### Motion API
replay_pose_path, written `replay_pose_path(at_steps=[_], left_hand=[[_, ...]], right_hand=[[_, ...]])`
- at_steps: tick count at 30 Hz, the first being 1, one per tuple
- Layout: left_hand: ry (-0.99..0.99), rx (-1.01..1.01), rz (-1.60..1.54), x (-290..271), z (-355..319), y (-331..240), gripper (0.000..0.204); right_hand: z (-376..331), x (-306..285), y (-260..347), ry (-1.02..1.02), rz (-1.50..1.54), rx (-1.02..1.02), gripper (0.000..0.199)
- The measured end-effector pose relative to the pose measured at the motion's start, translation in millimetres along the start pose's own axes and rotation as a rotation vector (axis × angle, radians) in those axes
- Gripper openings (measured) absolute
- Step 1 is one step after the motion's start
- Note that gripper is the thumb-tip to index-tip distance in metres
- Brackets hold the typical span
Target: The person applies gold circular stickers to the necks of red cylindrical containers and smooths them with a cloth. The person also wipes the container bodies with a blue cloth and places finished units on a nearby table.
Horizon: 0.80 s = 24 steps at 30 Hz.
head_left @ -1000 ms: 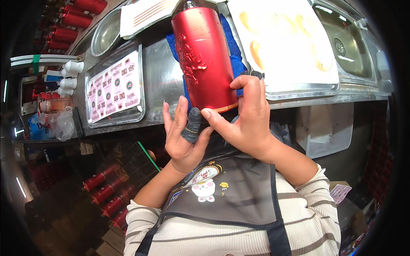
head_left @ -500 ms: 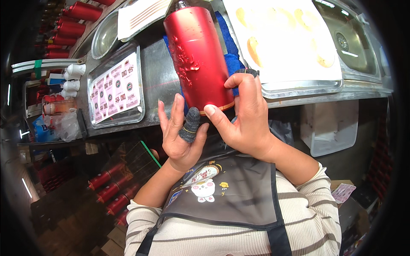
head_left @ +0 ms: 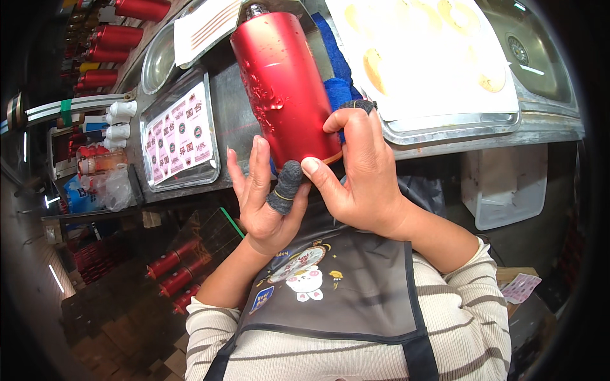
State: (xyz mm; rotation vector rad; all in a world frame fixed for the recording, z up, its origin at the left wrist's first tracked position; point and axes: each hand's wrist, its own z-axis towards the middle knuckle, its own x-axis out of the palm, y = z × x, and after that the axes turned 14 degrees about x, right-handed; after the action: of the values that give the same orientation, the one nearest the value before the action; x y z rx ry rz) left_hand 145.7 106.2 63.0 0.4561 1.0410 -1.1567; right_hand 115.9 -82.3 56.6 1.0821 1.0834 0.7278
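A shiny red bottle (head_left: 289, 82) with raised relief and water drops lies on a blue cloth (head_left: 338, 95), its base toward me. My right hand (head_left: 365, 174) grips the base end, the thumb pressed on the bottom rim and the bent index finger against the right side. A dark finger cover (head_left: 358, 105) shows on one of its curled fingers. Beside the base on the left is my left hand (head_left: 264, 200), fingers spread, holding nothing visible. Its index finger wears a grey cover (head_left: 286, 185) held by a thin band, with the tip close to the rim.
A metal tray (head_left: 216, 166) with a sheet of pink printed labels (head_left: 179, 136) lies left. At right, a tray (head_left: 457, 134) bears a white sheet with yellowish pieces, beside a metal sink (head_left: 551, 70). A white bin (head_left: 508, 190) stands below. More red bottles (head_left: 117, 37) stand far left.
The bottle has shifted slightly left, and my right hand has moved a little left with it. My left hand keeps nearly the same pose. The whole view has turned slightly.
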Motion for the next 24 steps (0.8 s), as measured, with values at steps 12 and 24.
replay_pose_path(at_steps=[12, 24], left_hand=[[0.104, 0.110, 0.123, -15.3, 27.4, -3.7, 0.031], [0.148, 0.279, 0.101, -1.8, 65.7, -13.2, 0.016]], right_hand=[[-1.3, -12.5, -6.6, 0.137, 0.235, 0.161, 0.024], [-19.6, -30.0, -19.9, 0.097, 0.474, 0.352, 0.023]])
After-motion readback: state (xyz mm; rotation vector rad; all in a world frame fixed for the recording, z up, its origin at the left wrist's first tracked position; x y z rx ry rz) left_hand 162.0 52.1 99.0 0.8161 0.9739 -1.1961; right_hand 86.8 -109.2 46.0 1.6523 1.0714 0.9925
